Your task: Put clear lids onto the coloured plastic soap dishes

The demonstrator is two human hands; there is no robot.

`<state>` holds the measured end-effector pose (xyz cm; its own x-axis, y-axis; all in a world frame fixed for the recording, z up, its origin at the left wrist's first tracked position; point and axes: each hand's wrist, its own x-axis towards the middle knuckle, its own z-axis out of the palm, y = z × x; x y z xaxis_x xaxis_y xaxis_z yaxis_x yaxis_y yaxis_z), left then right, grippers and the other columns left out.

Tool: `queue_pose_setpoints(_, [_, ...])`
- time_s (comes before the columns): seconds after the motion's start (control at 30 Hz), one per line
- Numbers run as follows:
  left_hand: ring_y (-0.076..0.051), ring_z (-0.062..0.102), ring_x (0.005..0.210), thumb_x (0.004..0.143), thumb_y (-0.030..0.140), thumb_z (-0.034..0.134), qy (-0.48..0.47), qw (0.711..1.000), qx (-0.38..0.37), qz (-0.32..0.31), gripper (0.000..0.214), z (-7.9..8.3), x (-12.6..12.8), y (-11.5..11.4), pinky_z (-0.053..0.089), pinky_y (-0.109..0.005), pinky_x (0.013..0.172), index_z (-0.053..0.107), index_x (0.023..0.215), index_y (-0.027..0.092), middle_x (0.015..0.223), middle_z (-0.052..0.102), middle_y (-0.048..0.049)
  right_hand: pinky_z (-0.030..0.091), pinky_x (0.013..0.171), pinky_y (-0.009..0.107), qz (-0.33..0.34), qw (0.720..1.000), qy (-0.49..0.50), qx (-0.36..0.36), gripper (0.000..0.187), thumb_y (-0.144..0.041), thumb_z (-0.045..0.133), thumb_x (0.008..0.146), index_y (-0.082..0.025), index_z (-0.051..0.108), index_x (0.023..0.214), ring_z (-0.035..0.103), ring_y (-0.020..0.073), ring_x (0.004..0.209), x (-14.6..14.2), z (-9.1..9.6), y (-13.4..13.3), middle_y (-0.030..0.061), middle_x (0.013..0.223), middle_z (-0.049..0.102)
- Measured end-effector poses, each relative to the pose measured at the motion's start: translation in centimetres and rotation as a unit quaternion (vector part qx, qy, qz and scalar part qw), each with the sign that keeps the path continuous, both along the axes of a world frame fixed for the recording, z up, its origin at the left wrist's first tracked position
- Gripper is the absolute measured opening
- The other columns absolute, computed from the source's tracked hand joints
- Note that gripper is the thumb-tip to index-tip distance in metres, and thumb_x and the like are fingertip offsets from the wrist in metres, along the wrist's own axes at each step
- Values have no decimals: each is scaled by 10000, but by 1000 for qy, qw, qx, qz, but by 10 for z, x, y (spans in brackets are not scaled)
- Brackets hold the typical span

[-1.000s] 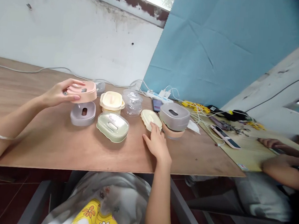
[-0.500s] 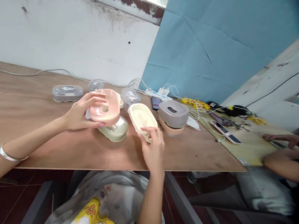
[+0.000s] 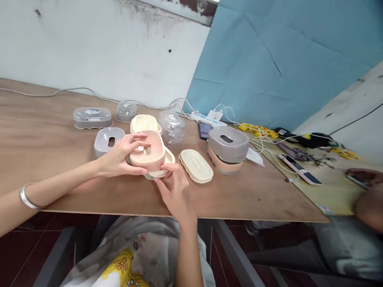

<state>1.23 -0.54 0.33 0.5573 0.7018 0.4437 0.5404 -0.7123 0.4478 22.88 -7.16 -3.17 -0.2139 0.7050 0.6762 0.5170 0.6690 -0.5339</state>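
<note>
My left hand (image 3: 124,157) is closed on a pink oval plastic shell (image 3: 155,143) with a slot in its face, its thumb at the near edge. Under the shell's right side shows a cream tray (image 3: 169,157); the fingers and thumb of my right hand (image 3: 176,188) pinch it close to the shell's corner. Whether shell and tray fit together is hidden. Beneath them the edge of a pale green box barely shows. Another cream tray (image 3: 196,167) lies on the table to the right. Left of the shell stands a grey-lilac slotted shell (image 3: 107,138).
Behind are cream trays (image 3: 144,123), clear lids (image 3: 172,128) and grey lidded boxes (image 3: 93,118). A grey shell (image 3: 228,144) sits on a peach one (image 3: 225,164) at right. Cables, a power strip (image 3: 210,118) and a phone (image 3: 300,169) lie beyond; a person's hand (image 3: 371,176) holds a phone.
My left hand has lowered the pink shell and moved it right. My right hand has moved left to meet it. A cream tray now shows on the table where my right hand was.
</note>
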Motion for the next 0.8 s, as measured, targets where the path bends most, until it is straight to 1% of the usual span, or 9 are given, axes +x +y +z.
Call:
queue_pose_setpoints(0.1, [-384,322,1311,725,693,617,39,999,9,0,712,0,-6,3,254,-567,1072,530,1304,288,1481,331,-110,500,833,355,-14,1000,9,-14,322,-146,583,864,-238,434,1135,554,147,807,0,-1,-1,73,1165,490])
queue_pose_setpoints(0.2, [-390,302,1286,742,694,600,60,998,10,11,658,2,-8,2,219,-601,1062,549,1293,336,1513,289,-72,508,863,374,-24,999,26,-28,385,-174,601,859,-247,417,1189,558,144,823,1,-1,-2,97,1258,429])
queue_pose_setpoints(0.3, [-409,270,1283,725,689,624,48,999,11,23,640,1,-6,0,214,-627,1050,574,1268,353,1511,261,-76,502,918,393,-36,996,38,-73,492,-214,611,858,-256,376,1288,570,190,996,2,-2,-3,120,1351,390])
queue_pose_setpoints(0.4, [-428,231,1302,702,706,633,31,999,6,26,677,-2,-5,-1,204,-646,1045,568,1270,343,1514,225,-99,466,996,436,-48,990,41,-130,636,-274,602,869,-256,262,1406,489,250,1224,3,-2,-3,140,1472,302])
queue_pose_setpoints(0.47, [-436,218,1310,697,714,630,28,999,3,24,704,-4,-6,0,208,-651,1042,550,1284,333,1520,214,-111,452,1017,459,-35,985,37,-165,714,-309,596,874,-251,180,1452,464,266,1276,4,-3,-3,148,1498,296])
queue_pose_setpoints(0.53, [-443,229,1303,683,728,632,26,999,1,27,744,-5,-7,3,224,-651,1033,532,1298,323,1523,210,-124,450,1022,459,-19,982,35,-185,759,-329,592,877,-242,130,1472,458,267,1296,5,-3,-3,155,1504,308])
queue_pose_setpoints(0.6, [-452,240,1292,642,756,644,27,999,0,29,803,-6,-8,5,232,-647,1029,524,1304,316,1525,202,-132,441,1035,455,-17,982,39,-183,760,-342,579,884,-230,119,1479,413,266,1339,6,-3,-3,157,1514,302])
queue_pose_setpoints(0.7, [-456,221,1298,569,803,650,26,999,6,22,887,-6,-9,7,206,-628,1045,525,1298,313,1521,201,-131,415,1059,468,-30,984,40,-172,737,-367,560,894,-217,137,1478,341,268,1387,7,-3,-2,159,1506,321])
queue_pose_setpoints(0.8, [-434,241,1279,544,835,625,18,1000,7,18,910,-6,-9,8,185,-617,1051,533,1275,300,1484,256,-134,416,1059,469,-32,984,38,-172,737,-377,564,893,-215,145,1477,358,266,1377,8,-4,-3,160,1491,344])
